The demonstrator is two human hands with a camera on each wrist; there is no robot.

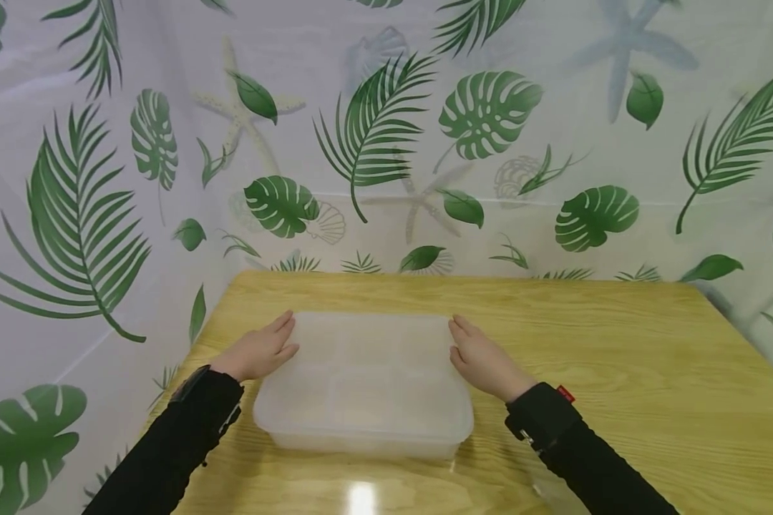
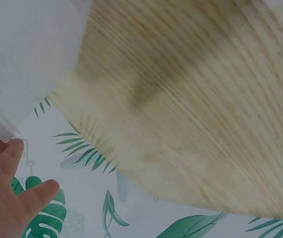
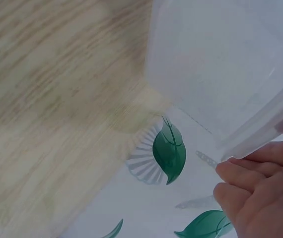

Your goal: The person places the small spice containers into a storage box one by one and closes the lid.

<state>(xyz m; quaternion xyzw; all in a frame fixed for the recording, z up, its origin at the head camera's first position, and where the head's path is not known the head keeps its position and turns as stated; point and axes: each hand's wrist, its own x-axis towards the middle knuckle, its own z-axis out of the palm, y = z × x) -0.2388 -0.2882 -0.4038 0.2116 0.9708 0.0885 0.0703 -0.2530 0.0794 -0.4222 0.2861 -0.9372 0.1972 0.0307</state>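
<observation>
A translucent white plastic storage box [image 1: 363,445] with its lid [image 1: 366,390] on stands at the table's left-centre. Faint lines of several compartments show through the lid. My left hand [image 1: 262,352] touches the box's far left corner, fingers extended and thumb apart. At the far right corner, my right hand [image 1: 489,363] rests its fingertips against the edge, mirroring the left. In the left wrist view, fingertips of the left hand [image 2: 5,193] meet the corner of the box [image 2: 30,54]. The right wrist view has the right hand [image 3: 263,188] touching below the rim of the box [image 3: 216,64].
The box stands on a wood-grain table [image 1: 618,357], with more tabletop to the right. Behind and to the left hangs a white sheet [image 1: 399,250] printed with green leaves, starfish and shells. A bright reflection lies near the table's front.
</observation>
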